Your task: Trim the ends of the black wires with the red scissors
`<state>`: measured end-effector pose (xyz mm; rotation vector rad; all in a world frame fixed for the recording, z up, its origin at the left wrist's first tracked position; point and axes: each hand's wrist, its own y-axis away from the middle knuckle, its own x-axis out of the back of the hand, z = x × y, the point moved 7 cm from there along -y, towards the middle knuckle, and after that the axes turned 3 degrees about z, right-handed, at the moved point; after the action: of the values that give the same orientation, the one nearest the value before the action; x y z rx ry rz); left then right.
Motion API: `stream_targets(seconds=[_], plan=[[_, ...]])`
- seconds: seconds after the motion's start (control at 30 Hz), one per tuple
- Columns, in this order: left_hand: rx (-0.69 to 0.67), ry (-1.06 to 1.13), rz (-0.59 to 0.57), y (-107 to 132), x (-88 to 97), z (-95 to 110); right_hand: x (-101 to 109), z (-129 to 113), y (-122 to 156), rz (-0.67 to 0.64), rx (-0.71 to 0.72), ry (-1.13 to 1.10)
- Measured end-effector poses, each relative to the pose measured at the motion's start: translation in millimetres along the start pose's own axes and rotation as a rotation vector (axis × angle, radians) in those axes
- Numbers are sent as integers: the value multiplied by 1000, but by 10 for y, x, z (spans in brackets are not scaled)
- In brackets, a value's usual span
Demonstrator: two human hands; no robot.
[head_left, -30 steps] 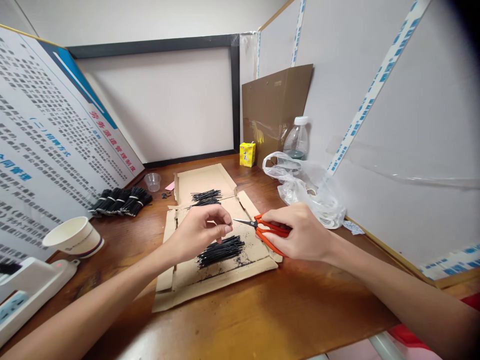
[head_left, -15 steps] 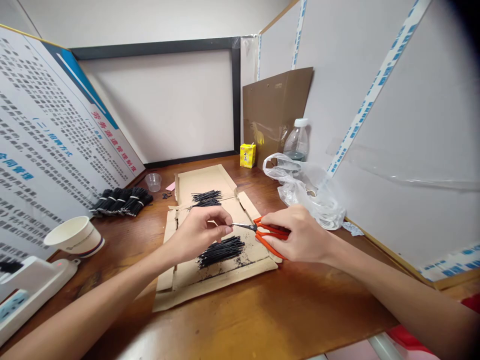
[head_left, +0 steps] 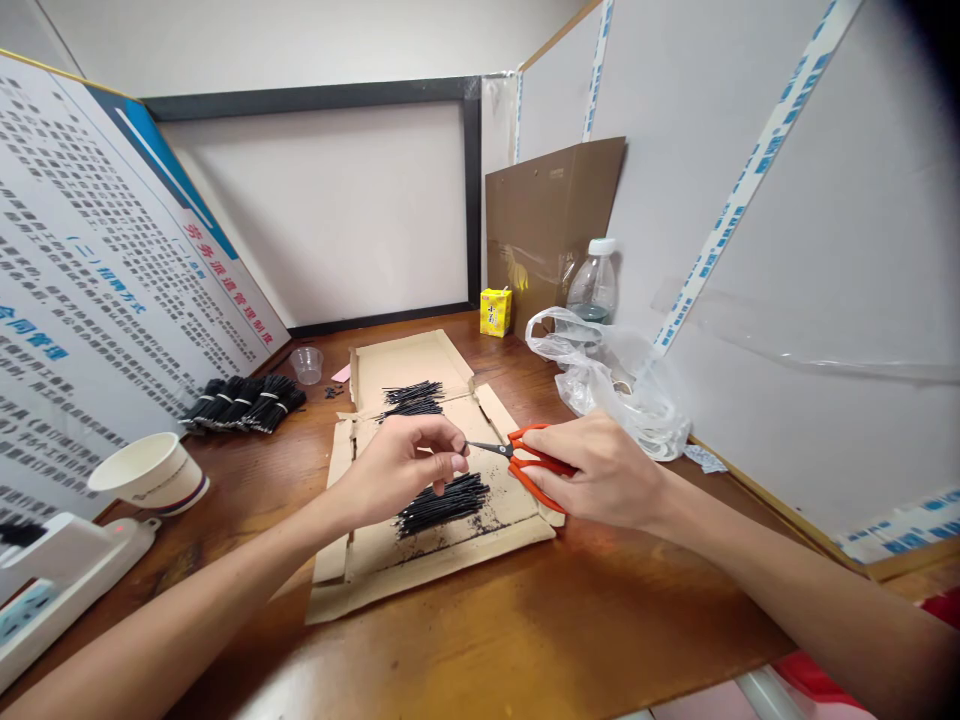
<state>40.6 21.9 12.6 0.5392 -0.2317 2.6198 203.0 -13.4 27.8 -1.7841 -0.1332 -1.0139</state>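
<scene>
My right hand [head_left: 607, 475] is closed around the orange handles of a pair of scissors [head_left: 504, 451], whose blades point left. The blade tips reach the fingertips of my left hand [head_left: 401, 465]. Thumb and forefinger of that hand pinch a thin black strand [head_left: 464, 450], mostly hidden by the fingers. Below the hands, a pile of black strands [head_left: 446, 503] with pale ends lies on flattened cardboard [head_left: 420, 585]. Farther back on the same cardboard are more black strands [head_left: 412, 394], partly behind my left hand. Dark crumbs are scattered around the near pile.
At left stand tied black bundles [head_left: 244, 402], a clear plastic cup [head_left: 307, 365], a paper cup [head_left: 154, 475] and a power strip [head_left: 82, 590]. A yellow box [head_left: 495, 312], a bottle [head_left: 595, 285] and a plastic bag [head_left: 622, 390] are at back right. Panels enclose the table [head_left: 480, 650].
The scissors have turned slightly in my right hand, and their blades sit a little higher. A dark bit now shows more clearly at my left fingertips. Both hands stay nearly in place.
</scene>
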Motion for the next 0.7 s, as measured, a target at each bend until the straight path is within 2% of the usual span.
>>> stream_targets(seconds=[0.13,0.33,0.7], plan=[[14,12,-5,6,-5,-1,19,15,0,21,-27,-9],[16,-1,5,10,6,-2,-23,63,13,-40,-70,-28],[5,-35,5,12,5,-5,-20,51,3,-28,-63,-66]])
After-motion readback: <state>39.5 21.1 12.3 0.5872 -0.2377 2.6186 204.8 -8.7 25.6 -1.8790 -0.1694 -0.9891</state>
